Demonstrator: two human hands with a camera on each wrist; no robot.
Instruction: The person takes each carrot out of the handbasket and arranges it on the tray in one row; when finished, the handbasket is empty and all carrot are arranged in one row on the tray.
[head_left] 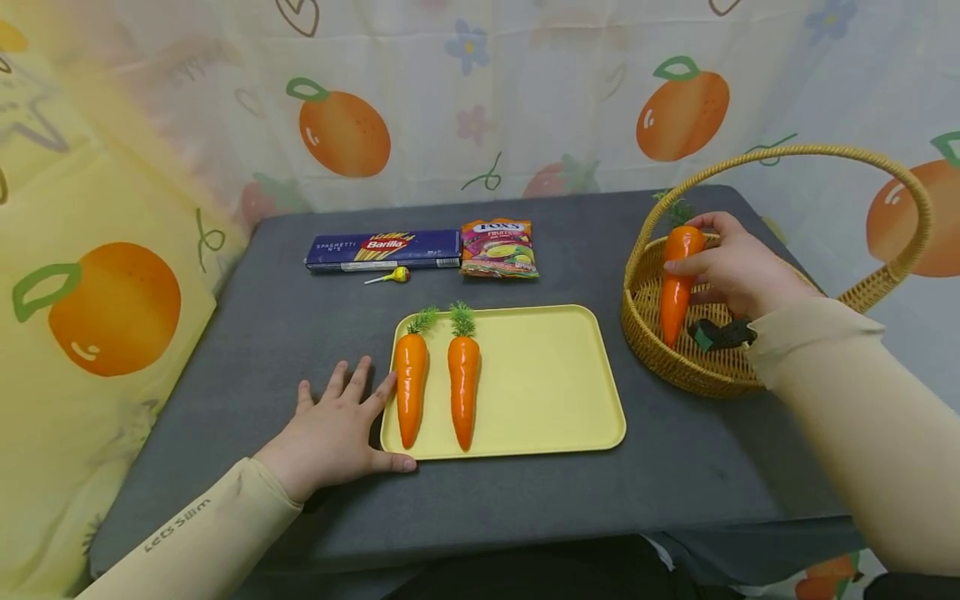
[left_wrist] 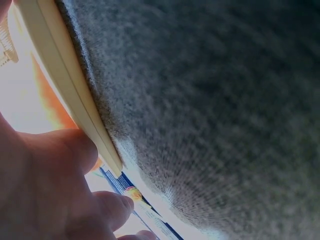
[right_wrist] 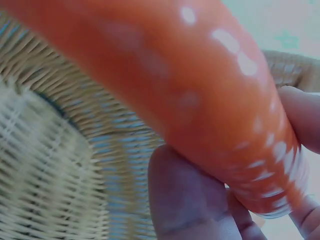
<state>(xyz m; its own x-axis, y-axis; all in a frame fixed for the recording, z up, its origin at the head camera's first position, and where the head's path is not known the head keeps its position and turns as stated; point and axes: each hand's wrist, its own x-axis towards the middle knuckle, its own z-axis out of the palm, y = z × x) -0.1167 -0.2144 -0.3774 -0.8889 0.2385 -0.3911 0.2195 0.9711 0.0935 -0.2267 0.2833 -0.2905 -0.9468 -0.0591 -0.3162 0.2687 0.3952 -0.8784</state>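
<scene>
My right hand grips an orange toy carrot near its leafy top, inside the wicker basket. In the right wrist view the thumb and fingers close round the carrot, with the basket's weave behind it. My left hand lies with spread fingers at the left edge of a yellow tray, its thumb and index finger touching the rim. Two more carrots lie side by side on the tray, the left carrot and the right carrot, tops pointing away from me.
A blue Barilla spaghetti box lies at the back, with a lollipop before it and a Fox's candy bag to its right. The basket's tall handle arches over the right hand. Something dark lies in the basket.
</scene>
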